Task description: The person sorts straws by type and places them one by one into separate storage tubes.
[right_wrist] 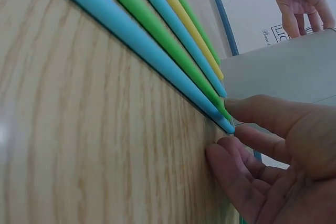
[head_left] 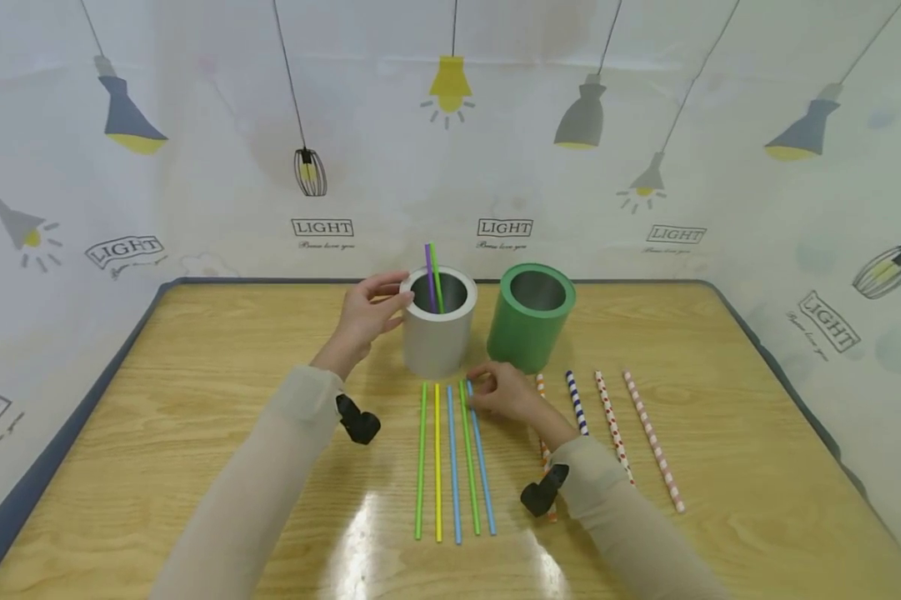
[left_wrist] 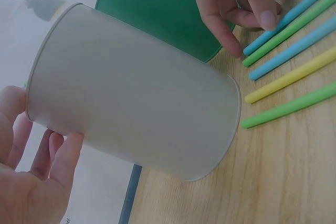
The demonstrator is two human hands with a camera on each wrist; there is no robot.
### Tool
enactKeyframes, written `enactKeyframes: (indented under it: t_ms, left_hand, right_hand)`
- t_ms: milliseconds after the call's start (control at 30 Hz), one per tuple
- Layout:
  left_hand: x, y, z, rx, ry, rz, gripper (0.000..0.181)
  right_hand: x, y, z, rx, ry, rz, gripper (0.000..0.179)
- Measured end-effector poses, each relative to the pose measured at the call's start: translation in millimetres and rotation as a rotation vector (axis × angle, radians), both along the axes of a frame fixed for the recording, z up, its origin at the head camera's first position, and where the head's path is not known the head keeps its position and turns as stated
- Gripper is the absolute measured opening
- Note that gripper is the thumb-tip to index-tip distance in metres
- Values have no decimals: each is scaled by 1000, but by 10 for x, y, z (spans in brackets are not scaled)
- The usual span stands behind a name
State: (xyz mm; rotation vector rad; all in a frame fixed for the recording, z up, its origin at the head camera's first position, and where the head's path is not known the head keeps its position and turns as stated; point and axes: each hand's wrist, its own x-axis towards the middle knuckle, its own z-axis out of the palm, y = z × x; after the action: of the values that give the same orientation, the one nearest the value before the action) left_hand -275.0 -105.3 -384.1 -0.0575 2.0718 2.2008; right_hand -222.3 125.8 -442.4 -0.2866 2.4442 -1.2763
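My left hand (head_left: 365, 315) holds the side of a white canister (head_left: 437, 346) near its rim, thumb and fingers spread around the left edge. A purple straw (head_left: 430, 271) and a green straw (head_left: 437, 268) stand in that canister. At the far end of a row of plain straws is my right hand (head_left: 501, 392). One fingertip touches the rightmost blue straw (head_left: 483, 458), which lies flat on the table; a gap shows between the fingers around its end. Left of it lie a green straw (head_left: 470, 467), another blue straw (head_left: 453, 467), a yellow straw (head_left: 438, 467) and a green straw (head_left: 421, 467).
A green canister (head_left: 525, 333) stands right of the white one. Patterned straws lie to the right: orange-striped (head_left: 544, 454), blue-striped (head_left: 576, 404), red-dotted (head_left: 613, 425) and pink-checked (head_left: 653, 437). Behind the wooden table (head_left: 217, 400) hangs a lamp-printed backdrop (head_left: 390, 125).
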Motion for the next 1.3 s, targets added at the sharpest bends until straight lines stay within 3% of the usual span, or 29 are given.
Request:
enactKeyframes:
  t_ms: [333, 1300]
  left_hand:
    - [-6, 6, 9, -14, -7, 5, 40]
    - [-5, 13, 14, -19, -10, 13, 40]
  right_hand:
    - [-3, -6, -56, 28, 7, -1, 40]
    - [7, -37, -66, 59, 17, -104, 38]
